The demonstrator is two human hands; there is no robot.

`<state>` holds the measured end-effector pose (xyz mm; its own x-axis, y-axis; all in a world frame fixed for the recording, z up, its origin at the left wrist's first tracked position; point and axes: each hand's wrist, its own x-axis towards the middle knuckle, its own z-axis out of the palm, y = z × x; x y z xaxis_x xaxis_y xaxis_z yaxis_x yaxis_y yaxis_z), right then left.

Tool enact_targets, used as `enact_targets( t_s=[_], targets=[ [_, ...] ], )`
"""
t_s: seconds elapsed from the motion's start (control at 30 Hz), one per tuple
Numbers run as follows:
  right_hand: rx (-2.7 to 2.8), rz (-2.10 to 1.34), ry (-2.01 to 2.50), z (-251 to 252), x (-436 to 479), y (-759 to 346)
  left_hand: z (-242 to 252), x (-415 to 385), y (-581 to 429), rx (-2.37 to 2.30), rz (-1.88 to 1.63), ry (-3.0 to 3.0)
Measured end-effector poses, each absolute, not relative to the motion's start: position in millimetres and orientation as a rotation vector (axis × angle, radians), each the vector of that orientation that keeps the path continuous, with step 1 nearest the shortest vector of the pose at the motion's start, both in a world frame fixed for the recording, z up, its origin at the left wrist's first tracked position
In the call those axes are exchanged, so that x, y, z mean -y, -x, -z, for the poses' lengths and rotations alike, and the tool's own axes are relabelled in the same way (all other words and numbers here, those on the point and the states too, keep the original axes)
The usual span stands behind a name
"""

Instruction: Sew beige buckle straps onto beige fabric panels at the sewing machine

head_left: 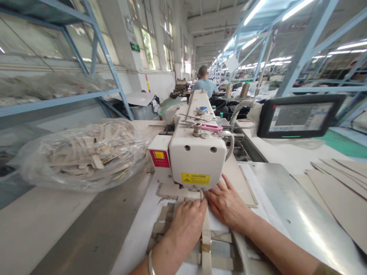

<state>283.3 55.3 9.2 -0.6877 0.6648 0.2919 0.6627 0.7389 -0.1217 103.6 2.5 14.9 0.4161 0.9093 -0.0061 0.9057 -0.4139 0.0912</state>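
Under the head of a white sewing machine, both my hands rest close to the needle. My left hand, with a bangle on the wrist, has its fingers curled at the edge of a beige strap; the fingertips are partly hidden. That strap runs toward me and has a brass-coloured piece on it. My right hand lies right of the needle, its fingers stretched out, some partly behind the machine head. Beneath it is a beige panel. More beige strips lie crosswise below my hands.
A clear plastic bag of beige pieces sits on the left. Pink-handled snips lie atop the machine. A control screen stands at right, above stacked beige panels. Ahead, a person in blue sits facing away.
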Motion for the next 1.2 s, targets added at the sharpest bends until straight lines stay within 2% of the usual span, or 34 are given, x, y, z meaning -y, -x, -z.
enact_targets(
  t_s=[0.33,0.8,1.2],
  targets=[
    [2.582,0.045,1.156,-12.2,-49.8,-284.0,-14.1,2.5,-102.2,-1.680,-0.097,-2.603],
    [2.586,0.040,1.096,-12.5,-42.8,-278.7,-14.4,6.9,-96.5,-1.689,-0.067,-2.622],
    [2.646,-0.110,1.136,-19.7,-39.1,-269.8,-9.8,15.8,-84.3,-1.706,-0.047,-2.600]
  ],
)
